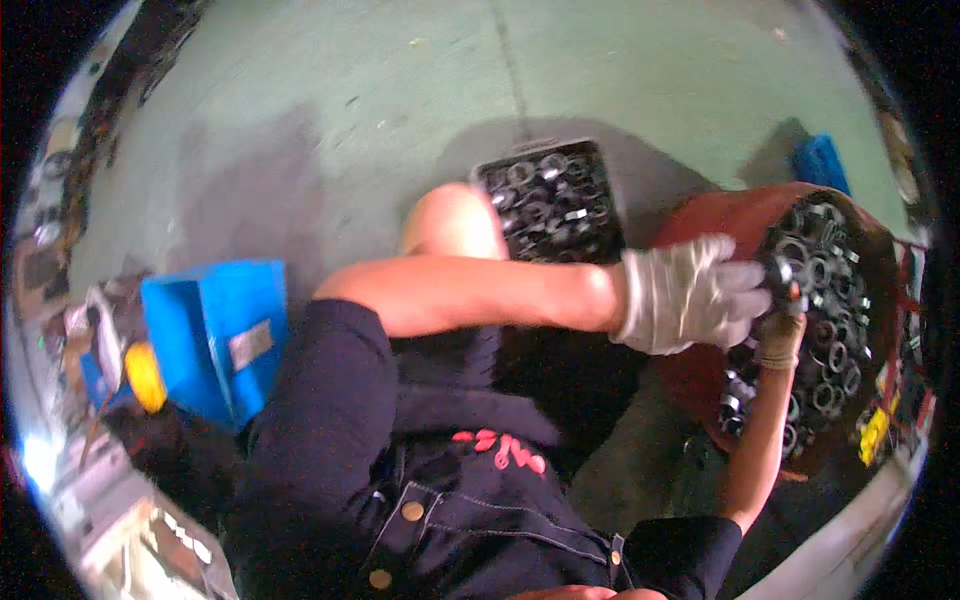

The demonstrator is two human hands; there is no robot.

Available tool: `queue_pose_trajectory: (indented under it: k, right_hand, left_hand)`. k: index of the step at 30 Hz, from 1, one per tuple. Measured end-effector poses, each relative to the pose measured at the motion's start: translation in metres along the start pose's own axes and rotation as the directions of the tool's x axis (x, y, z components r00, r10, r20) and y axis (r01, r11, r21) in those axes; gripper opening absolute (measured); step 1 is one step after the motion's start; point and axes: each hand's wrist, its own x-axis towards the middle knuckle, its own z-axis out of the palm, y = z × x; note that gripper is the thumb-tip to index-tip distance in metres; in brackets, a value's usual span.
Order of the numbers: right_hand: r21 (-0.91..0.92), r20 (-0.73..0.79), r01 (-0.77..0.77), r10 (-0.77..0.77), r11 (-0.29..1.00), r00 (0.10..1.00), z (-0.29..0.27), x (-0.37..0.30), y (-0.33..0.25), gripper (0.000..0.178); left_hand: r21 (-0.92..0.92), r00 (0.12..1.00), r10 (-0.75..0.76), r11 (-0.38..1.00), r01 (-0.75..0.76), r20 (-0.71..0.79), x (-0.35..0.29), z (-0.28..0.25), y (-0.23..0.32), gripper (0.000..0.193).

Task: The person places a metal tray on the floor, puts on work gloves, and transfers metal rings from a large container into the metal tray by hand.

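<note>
My left hand, in a pale grey work glove, reaches across to the right with its fingers close together and bent at a dark metal ring. Against the ring's near side is my right hand, in a tan glove, its fingers closed round it. Something small and orange shows between the fingers. Both hands are over the rim of a large red drum, which is filled with several loose dark and shiny metal rings. The left fingertips are partly blurred.
A black crate of similar metal parts stands on the green floor ahead, beside my bare knee. At left is an open blue bin near a yellow object. Another blue container sits beyond the drum.
</note>
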Motion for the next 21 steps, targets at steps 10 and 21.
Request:
queue_pose_trajectory:
  k: [10,21]
  right_hand:
    - [-0.126,0.108,-0.006,0.020,0.992,0.994,-0.025,0.030,0.042,0.047]
    - [0.129,0.265,-0.229,0.189,0.965,0.946,0.007,0.014,0.038,0.045]
  left_hand:
    - [0.114,0.305,-0.952,0.302,0.946,-0.011,-0.271,-0.060,0.182,0.092]
    - [0.074,0.362,-0.923,0.355,0.932,-0.130,-0.277,-0.019,0.196,0.091]
